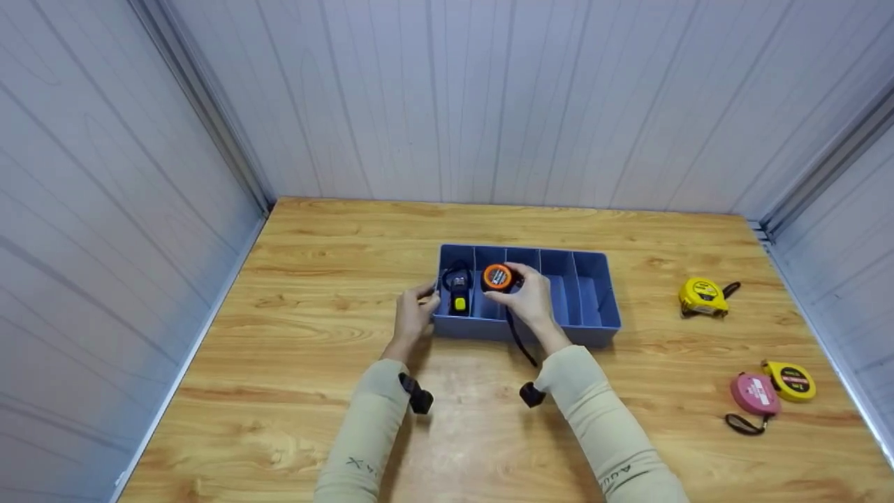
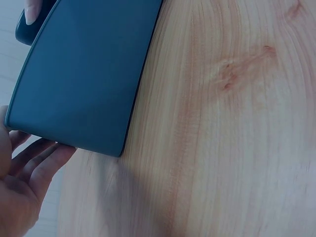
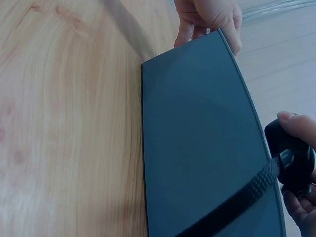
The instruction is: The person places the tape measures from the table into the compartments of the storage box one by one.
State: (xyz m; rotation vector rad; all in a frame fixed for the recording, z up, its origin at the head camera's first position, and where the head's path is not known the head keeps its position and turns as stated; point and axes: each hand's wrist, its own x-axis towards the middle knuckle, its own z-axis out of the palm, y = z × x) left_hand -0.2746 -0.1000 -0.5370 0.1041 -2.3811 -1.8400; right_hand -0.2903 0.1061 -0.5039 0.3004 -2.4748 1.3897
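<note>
A blue-grey divided box (image 1: 524, 330) stands on the table with a row of compartments. My right hand (image 1: 533, 300) grips an orange-and-black tape measure (image 1: 498, 277) above the second compartment from the left. Its black strap (image 3: 237, 202) hangs over the box's front wall. At the left end of the box, my left hand (image 1: 412, 314) holds the end wall, its fingers (image 2: 47, 165) against the outside and its thumb at the rim. The leftmost compartment contains a black tape measure with a yellow button (image 1: 459, 297), its black strap looped toward the back.
On the right of the wooden table (image 1: 293, 349) lie a yellow tape measure (image 1: 702, 295), a pink one (image 1: 756, 393) with a looped strap, and another yellow one (image 1: 794, 381) touching or close to the pink. Pale panel walls (image 1: 468, 105) enclose the back and both sides.
</note>
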